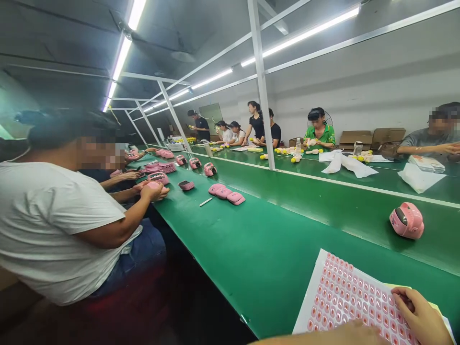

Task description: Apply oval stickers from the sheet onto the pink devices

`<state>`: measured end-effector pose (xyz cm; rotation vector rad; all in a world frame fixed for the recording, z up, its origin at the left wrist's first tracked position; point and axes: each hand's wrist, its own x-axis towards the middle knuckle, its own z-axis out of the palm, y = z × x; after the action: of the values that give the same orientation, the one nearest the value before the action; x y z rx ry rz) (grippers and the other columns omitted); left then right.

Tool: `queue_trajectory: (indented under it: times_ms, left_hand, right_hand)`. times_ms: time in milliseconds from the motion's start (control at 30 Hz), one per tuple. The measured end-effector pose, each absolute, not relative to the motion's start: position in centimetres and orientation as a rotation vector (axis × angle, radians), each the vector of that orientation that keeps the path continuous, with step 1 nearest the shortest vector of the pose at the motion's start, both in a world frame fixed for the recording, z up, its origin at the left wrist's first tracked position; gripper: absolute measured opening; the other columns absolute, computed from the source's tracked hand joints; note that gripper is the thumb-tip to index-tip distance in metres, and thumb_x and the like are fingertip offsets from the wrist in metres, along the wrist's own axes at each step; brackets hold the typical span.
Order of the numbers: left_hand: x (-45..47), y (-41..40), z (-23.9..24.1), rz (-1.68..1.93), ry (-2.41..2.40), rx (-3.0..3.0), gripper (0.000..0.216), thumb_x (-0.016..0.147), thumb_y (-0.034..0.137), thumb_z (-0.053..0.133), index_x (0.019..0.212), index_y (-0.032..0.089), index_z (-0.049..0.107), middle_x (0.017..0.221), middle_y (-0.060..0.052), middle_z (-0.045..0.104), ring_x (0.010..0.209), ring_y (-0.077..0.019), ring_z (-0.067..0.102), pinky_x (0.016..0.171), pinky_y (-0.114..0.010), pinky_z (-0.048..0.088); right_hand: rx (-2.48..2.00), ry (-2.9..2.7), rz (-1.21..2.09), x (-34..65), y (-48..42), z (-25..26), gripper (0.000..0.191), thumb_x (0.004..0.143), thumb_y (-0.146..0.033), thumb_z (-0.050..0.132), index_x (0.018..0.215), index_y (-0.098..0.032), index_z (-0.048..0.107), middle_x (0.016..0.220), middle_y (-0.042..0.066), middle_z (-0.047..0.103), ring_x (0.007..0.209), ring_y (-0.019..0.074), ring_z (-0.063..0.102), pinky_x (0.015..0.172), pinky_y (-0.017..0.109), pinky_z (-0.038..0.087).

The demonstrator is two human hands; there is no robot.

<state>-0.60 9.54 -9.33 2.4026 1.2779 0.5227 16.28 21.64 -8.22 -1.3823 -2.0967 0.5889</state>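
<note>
A white sheet of stickers (343, 292) with rows of small pink oval pieces, each with a red mark, lies tilted at the lower right, on the near side of the green bench. My right hand (420, 311) is at the sheet's right edge, its fingers curled and closed on it. Low over the near part of the sheet reaches my left hand (354, 331). It is blurred and cut off by the frame's bottom, so its fingers cannot be made out. Yellow paper (398, 286) shows beneath the sheet, by my right hand.
A pink rounded plastic toy with a dark window (408, 221) sits on the belt (345, 201) ahead. Pink parts (226, 192) and a white pen (206, 202) lie farther left. A co-worker in a white shirt (61, 225) sits at left; several people work across the belt. A white post (262, 86) rises mid-view.
</note>
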Motion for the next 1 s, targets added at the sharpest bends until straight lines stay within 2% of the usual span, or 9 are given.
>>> queue_trajectory:
  times_ms: [100, 133, 233, 333, 500, 767, 1000]
  left_hand:
    - [-4.3, 12.0, -5.9, 0.861, 1.312, 2.227, 0.038, 0.063, 0.035, 0.071, 0.098, 0.021, 0.064, 0.114, -0.008, 0.063, 0.109, -0.0258, 0.054, 0.091, -0.034, 0.042]
    - [-5.4, 13.0, -5.0, 1.067, 1.402, 2.068, 0.037, 0.057, 0.032, 0.076, 0.091, 0.022, 0.066, 0.109, -0.006, 0.065, 0.106, -0.0239, 0.056, 0.091, -0.032, 0.042]
    - [-8.5, 15.5, -4.1, 1.312, 1.620, 1.842, 0.016, 0.077, 0.027, 0.059, 0.092, 0.021, 0.063, 0.102, -0.005, 0.065, 0.100, -0.0191, 0.057, 0.090, -0.034, 0.042]
    - [-10.7, 17.0, -5.5, 1.426, 1.791, 1.653, 0.018, 0.087, 0.027, 0.048, 0.095, 0.017, 0.060, 0.100, -0.006, 0.062, 0.095, -0.0186, 0.057, 0.086, -0.040, 0.044]
    - [-12.5, 17.8, -7.9, 1.347, 1.869, 1.549, 0.026, 0.086, 0.032, 0.050, 0.105, 0.015, 0.055, 0.102, -0.006, 0.060, 0.085, -0.0171, 0.059, 0.073, -0.038, 0.050]
    - [-11.6, 16.5, -7.2, 1.061, 1.797, 1.796, 0.017, 0.084, 0.031, 0.054, 0.085, 0.016, 0.061, 0.094, -0.004, 0.063, 0.089, -0.0173, 0.058, 0.081, -0.040, 0.046]
    - [-11.6, 16.2, -6.8, 1.001, 1.804, 1.789, 0.018, 0.086, 0.032, 0.051, 0.089, 0.016, 0.060, 0.093, -0.004, 0.063, 0.085, -0.0163, 0.059, 0.078, -0.038, 0.048]
  right_hand:
    - [-1.368, -2.100, 0.602, 16.0, 21.2, -7.8, 0.034, 0.063, -0.049, 0.045, 0.070, -0.023, 0.066, 0.074, 0.005, 0.070, 0.063, 0.0218, 0.065, 0.058, 0.031, 0.051]
    - [-1.363, -2.111, 0.606, 16.0, 21.2, -7.7, 0.033, 0.064, -0.048, 0.046, 0.071, -0.023, 0.066, 0.074, 0.005, 0.070, 0.062, 0.0214, 0.065, 0.058, 0.030, 0.051]
    - [-1.331, -2.154, 0.613, 16.0, 20.9, -7.8, 0.030, 0.068, -0.046, 0.046, 0.072, -0.024, 0.066, 0.075, 0.004, 0.070, 0.063, 0.0200, 0.064, 0.059, 0.028, 0.051]
    - [-1.324, -2.157, 0.591, 16.0, 20.6, -7.8, 0.030, 0.070, -0.046, 0.044, 0.071, -0.024, 0.065, 0.077, 0.004, 0.069, 0.066, 0.0198, 0.064, 0.061, 0.028, 0.051]
    - [-1.294, -2.192, 0.623, 16.1, 20.3, -8.0, 0.029, 0.072, -0.045, 0.045, 0.073, -0.024, 0.065, 0.080, 0.004, 0.069, 0.067, 0.0189, 0.064, 0.062, 0.027, 0.051]
    - [-1.278, -2.206, 0.666, 16.0, 19.9, -7.2, 0.029, 0.072, -0.043, 0.045, 0.072, -0.023, 0.065, 0.078, 0.005, 0.068, 0.065, 0.0182, 0.063, 0.060, 0.026, 0.051]
    - [-1.286, -2.166, 0.651, 15.3, 19.1, -6.1, 0.029, 0.071, -0.045, 0.044, 0.067, -0.023, 0.063, 0.073, 0.006, 0.066, 0.060, 0.0187, 0.060, 0.057, 0.029, 0.050]
